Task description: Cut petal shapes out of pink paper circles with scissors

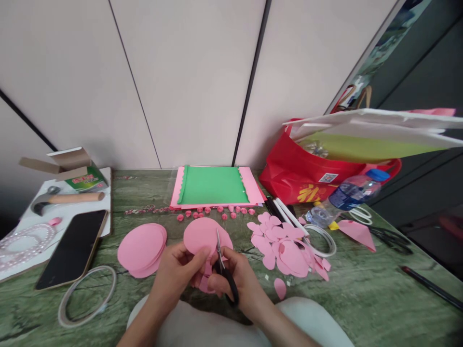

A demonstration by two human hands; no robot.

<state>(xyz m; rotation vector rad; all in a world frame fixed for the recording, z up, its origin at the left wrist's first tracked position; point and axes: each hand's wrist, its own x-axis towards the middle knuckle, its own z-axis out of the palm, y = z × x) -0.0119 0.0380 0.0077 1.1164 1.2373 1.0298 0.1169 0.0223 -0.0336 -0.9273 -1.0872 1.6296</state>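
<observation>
"scissors (pixel 229 283), but which hand has them?"

"the right hand (pixel 240 275). its fingers are curled round the dark handles, with the tips pointing away from the body over the pink disc (pixel 198 233). i can't tell how far the blades are parted."

"and the left hand (pixel 175 266)?"

"it's pinching the disc near its lower edge, thumb on top. i'd guess that steadies the paper close to the blades and leaves the upper rim free of fingers."

"why the stack of discs (pixel 141 246) over there?"

"it's just beside the left hand, probably for an easy reach. the loose cut pieces (pixel 291 255) lie beyond the right hand, perhaps so the two don't mix."

"farther out?"

"small pink curls (pixel 207 210) sit in front of the green sheet (pixel 213 185), likely spread so none gets squashed. the phone (pixel 74 246) lies off to the left, the bottle (pixel 340 198) and red bag (pixel 296 168) to the right, all outside the forearms' way."
</observation>
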